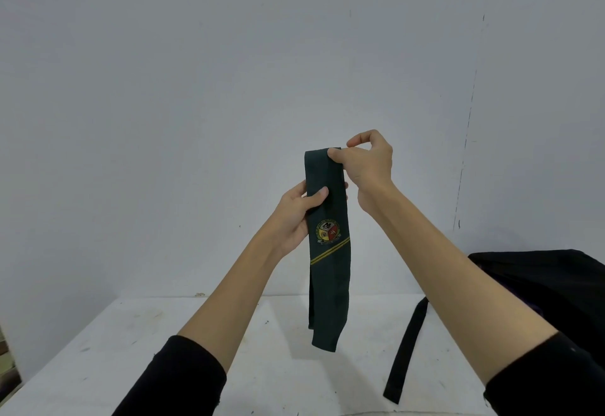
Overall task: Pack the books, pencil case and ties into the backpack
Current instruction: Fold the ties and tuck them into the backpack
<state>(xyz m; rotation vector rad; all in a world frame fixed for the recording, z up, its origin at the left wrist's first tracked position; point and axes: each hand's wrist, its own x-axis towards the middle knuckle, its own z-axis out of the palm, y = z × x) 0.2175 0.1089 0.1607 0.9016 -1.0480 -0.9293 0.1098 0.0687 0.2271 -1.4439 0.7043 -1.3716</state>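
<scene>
I held the green tie (329, 261) upright above the table (131, 333). My right hand (368, 166) pinched its folded top; my left hand (299, 216) gripped it mid-length. The backpack (540, 284) lay right, its strap (407, 350) trailing.

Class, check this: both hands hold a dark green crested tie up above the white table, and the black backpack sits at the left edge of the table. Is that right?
One thing is wrong: the black backpack sits at the right edge, not the left. The head view shows it. The rest stands: the left hand and right hand hold the crested green tie above the white table.
</scene>
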